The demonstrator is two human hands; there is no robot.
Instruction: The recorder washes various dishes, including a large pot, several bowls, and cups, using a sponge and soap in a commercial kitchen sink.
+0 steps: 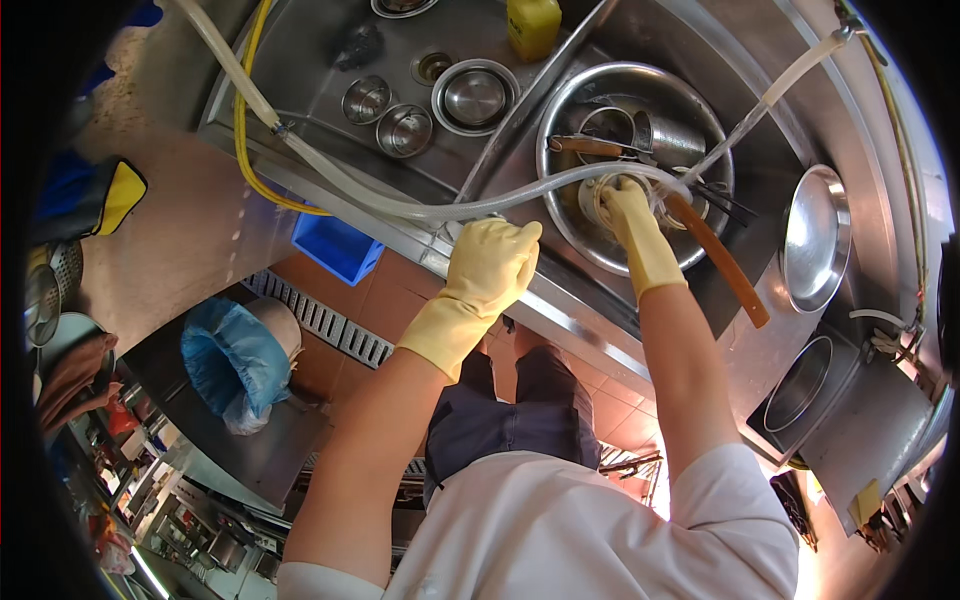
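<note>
My left hand (491, 259), in a yellow rubber glove, is closed at the sink's front edge, just below the clear hose (420, 213); nothing shows in it. My right hand (630, 206), gloved alike, reaches down into a big steel basin (550, 180), its fingers at a round metal vessel (595, 201). The fingertips are partly hidden, so its hold is unclear. Around it in the basin lie a perforated steel cup (675, 139), a wooden-handled utensil (592, 146) and dark thin sticks. A long wooden handle (720, 262) leans out over the rim. Water runs from a second hose (806, 66).
The left sink holds steel bowls (476, 96), small metal cups (403, 130) and a yellow jug (534, 28). A raised divider (525, 105) parts the basins. At right stands a round steel dish (816, 238). Below are a blue crate (337, 247) and a blue-lined bin (232, 360).
</note>
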